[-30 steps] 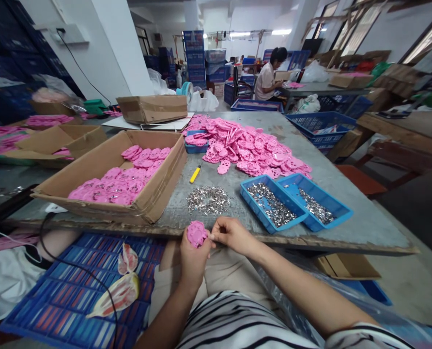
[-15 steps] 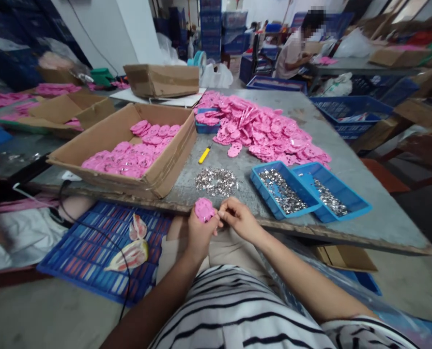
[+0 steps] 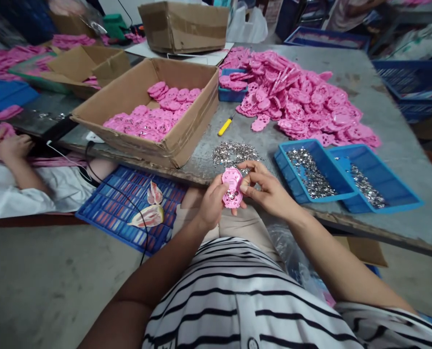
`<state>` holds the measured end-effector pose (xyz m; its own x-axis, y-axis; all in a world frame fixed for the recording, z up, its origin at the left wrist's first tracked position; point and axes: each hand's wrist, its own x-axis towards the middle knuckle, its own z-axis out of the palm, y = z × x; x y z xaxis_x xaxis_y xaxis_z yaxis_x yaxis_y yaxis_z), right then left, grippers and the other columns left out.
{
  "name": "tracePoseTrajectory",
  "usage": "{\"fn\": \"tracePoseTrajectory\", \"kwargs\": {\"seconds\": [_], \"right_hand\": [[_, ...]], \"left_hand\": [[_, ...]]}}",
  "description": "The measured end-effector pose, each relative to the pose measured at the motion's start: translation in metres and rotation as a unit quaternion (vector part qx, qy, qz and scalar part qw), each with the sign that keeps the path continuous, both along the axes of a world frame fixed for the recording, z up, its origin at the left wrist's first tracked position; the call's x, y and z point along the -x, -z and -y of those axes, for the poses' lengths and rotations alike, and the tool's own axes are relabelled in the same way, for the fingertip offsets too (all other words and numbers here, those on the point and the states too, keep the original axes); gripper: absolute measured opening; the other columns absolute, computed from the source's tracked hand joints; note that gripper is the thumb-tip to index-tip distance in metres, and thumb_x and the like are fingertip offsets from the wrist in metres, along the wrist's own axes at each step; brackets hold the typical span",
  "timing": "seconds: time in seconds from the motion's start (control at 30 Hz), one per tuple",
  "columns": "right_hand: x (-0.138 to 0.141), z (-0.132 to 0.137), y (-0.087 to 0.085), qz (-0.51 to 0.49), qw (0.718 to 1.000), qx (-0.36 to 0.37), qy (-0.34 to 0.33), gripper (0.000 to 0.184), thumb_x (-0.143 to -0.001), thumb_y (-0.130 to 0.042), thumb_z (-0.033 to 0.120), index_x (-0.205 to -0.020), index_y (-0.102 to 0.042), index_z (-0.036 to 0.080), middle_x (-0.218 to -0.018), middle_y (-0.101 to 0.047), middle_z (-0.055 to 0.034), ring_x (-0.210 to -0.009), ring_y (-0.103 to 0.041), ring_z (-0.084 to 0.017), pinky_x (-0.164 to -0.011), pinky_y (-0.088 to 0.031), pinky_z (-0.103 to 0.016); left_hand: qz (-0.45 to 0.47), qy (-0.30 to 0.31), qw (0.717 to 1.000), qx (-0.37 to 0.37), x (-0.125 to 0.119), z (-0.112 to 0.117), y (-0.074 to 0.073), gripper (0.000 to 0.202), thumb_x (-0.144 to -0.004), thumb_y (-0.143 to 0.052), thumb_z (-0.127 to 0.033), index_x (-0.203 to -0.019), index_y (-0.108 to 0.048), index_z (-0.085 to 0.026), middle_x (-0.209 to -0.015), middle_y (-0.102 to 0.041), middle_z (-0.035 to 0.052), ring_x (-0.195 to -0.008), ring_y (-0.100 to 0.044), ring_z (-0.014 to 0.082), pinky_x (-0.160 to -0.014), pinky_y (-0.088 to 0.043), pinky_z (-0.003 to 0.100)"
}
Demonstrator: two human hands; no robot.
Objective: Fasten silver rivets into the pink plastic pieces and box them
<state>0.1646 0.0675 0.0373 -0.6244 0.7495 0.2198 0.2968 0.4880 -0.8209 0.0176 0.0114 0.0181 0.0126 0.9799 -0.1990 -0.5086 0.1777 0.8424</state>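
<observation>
The grey table [image 3: 332, 57] runs its worn front edge close by the grip. Just beyond the right hand [image 3: 267, 189] lie loose metal bits [image 3: 221, 155]; farther, a yellow-handled tool [image 3: 224, 127], then a pink pile [image 3: 303, 97]. Left of the grip sits an open cardboard box [image 3: 194, 138]; to its right, two blue trays [image 3: 288, 179].

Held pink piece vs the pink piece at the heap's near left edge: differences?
Support: the held pink piece is in the left hand, with the right hand's fingers at its edge; the heap-edge piece lies on the table.
Face: metal bits show near the held pink piece's lower end; none can be made out on the heap-edge piece.
Shared: both are pink.
</observation>
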Motion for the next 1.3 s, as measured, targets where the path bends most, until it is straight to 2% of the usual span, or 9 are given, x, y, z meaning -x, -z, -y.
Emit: {"fn": "tracePoseTrajectory", "kwargs": {"seconds": [0.37, 0.63, 0.83, 0.93, 1.07, 1.3], "right_hand": [[-0.0009, -0.0030, -0.0060, 0.046, 0.997, -0.037, -0.054, 0.017, -0.088, -0.054, 0.026, -0.072, -0.056, 0.019, -0.122, -0.052, -0.0116, -0.119, -0.048, -0.026, -0.104, -0.037, -0.049], [-0.0023, -0.0036, -0.0044, 0.048, 0.997, -0.036, -0.056, 0.017, -0.088, -0.054, 0.028, -0.073, -0.057, 0.020, -0.123, -0.053, -0.0113, -0.119, -0.047, -0.026, -0.106, -0.035, -0.049], [-0.0022, -0.0035, -0.0048, 0.028, 0.999, -0.011, -0.042, 0.017, -0.085, -0.057, 0.027, -0.070, -0.057, 0.020, -0.119, -0.054, -0.0098, -0.114, -0.050, -0.025, -0.103, -0.038, -0.047], [-0.0021, -0.0022, -0.0024, 0.009, 1.000, 0.013, -0.024, 0.015, -0.083, -0.060, 0.024, -0.069, -0.059, 0.019, -0.118, -0.055, -0.0085, -0.112, -0.052, -0.023, -0.100, -0.040, -0.043], [-0.0021, 0.0001, 0.0020, -0.005, 0.999, 0.030, -0.014, 0.015, -0.084, -0.059, 0.024, -0.070, -0.061, 0.018, -0.119, -0.055, -0.0090, -0.112, -0.053, -0.022, -0.100, -0.040, -0.041], [-0.0008, 0.0016, 0.0015, 0.006, 1.000, -0.002, -0.017, 0.015, -0.085, -0.056, 0.022, -0.071, -0.060, 0.018, -0.119, -0.056, -0.0098, -0.110, -0.054, -0.022, -0.098, -0.042, -0.041]], "left_hand": [[-0.004, 0.048, 0.999, -0.016, -0.0003, -0.0007, 0.0016, 0.039, -0.074, -0.053, -0.038, -0.105, -0.050, -0.014, -0.066, -0.062, -0.0003, -0.044, -0.062, 0.0168, -0.027, -0.037, 0.020], [0.002, 0.033, 0.999, 0.000, -0.0017, -0.0029, -0.0011, 0.036, -0.071, -0.055, -0.034, -0.102, -0.052, -0.014, -0.057, -0.049, -0.0066, -0.036, -0.052, 0.0116, -0.025, -0.036, 0.020], [0.000, 0.051, 0.999, 0.008, -0.0023, -0.0024, -0.0022, 0.041, -0.071, -0.054, -0.035, -0.106, -0.051, -0.015, -0.066, -0.058, -0.0014, -0.042, -0.060, 0.0149, -0.026, -0.036, 0.020], [-0.001, 0.063, 0.998, 0.002, -0.0011, -0.0017, -0.0033, 0.044, -0.068, -0.054, -0.030, -0.108, -0.049, -0.014, -0.069, -0.061, 0.0004, -0.045, -0.063, 0.0169, -0.028, -0.038, 0.020], [-0.014, 0.075, 0.997, 0.000, 0.0006, -0.0006, -0.0044, 0.045, -0.061, -0.057, -0.020, -0.105, -0.048, -0.014, -0.070, -0.061, -0.0010, -0.045, -0.062, 0.0155, -0.031, -0.040, 0.020], [-0.039, 0.070, 0.997, -0.003, 0.0006, 0.0008, -0.0064, 0.040, -0.061, -0.062, -0.018, -0.099, -0.048, -0.016, -0.067, -0.058, -0.0046, -0.044, -0.061, 0.0123, -0.031, -0.040, 0.018]]}}
